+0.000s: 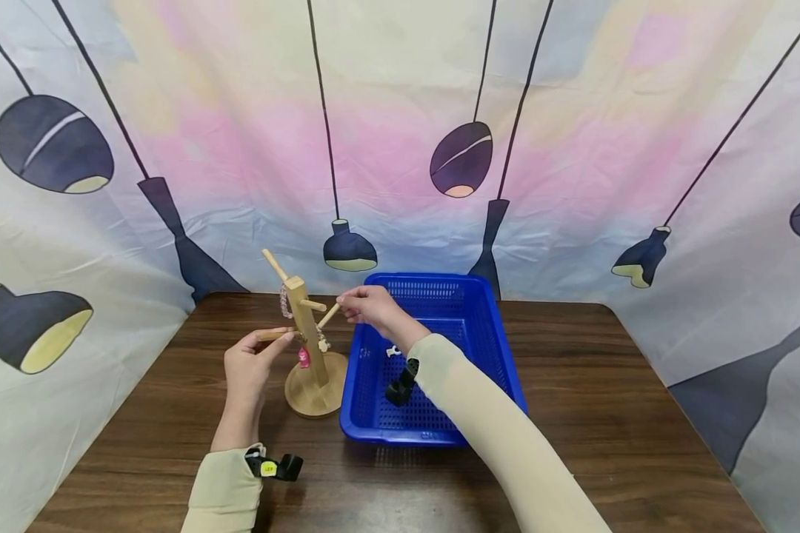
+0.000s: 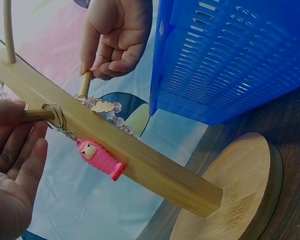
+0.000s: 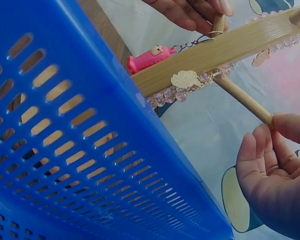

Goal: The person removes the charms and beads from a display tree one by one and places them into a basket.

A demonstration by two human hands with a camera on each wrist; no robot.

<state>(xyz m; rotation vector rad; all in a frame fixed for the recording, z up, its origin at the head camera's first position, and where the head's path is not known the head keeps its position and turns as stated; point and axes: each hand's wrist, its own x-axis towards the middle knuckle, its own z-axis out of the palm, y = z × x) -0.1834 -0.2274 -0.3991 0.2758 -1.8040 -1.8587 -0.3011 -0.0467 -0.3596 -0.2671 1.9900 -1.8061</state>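
Probably the wooden stand (image 1: 310,333) is fairly light yet stiff; its post (image 2: 162,172) or round base (image 1: 300,394) should give the surest hold. The beaded strand (image 2: 118,121) looks flexible, rather fragile, and may slide easily along smooth wood. The stand is on the counter (image 1: 593,407), just left of the blue basket (image 1: 410,437). On the side away from the basket, the left hand (image 1: 249,361) pinches the farther peg (image 2: 37,115), ringed by a keychain (image 2: 101,159); the right hand (image 1: 372,306) pinches the tip of the basket-side peg (image 3: 244,99). The wood is pale and grained, the keychain's figure bright pink, the beads clear pinkish with a gold charm (image 2: 103,107).
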